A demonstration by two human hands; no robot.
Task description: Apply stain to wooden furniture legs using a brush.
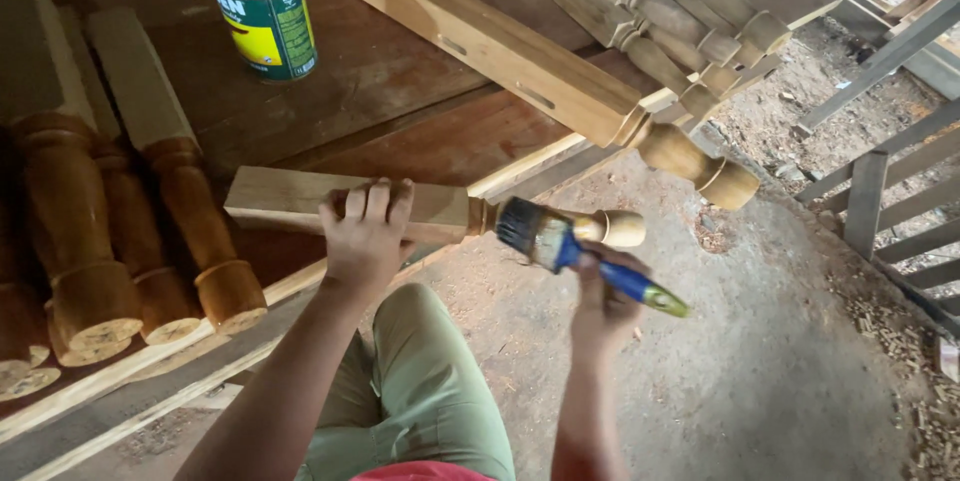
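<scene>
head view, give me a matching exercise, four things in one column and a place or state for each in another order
Things:
1. paintbrush
2. open tin
3. pale turned leg
4. stained legs

Places or states:
A. upright at the back of the workbench
B. lying in a row on the left
C. held in the right hand
D. pinned under the left hand, its end past the bench edge

Pairs: 1-C, 2-A, 3-D, 4-B

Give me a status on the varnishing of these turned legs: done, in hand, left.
Done: the darker, coated legs lying at the left of the workbench. In hand: the left hand pins a pale leg while the right hand works a brush at its turned end. Left: that leg's bare square section and the pale stack behind.
</scene>
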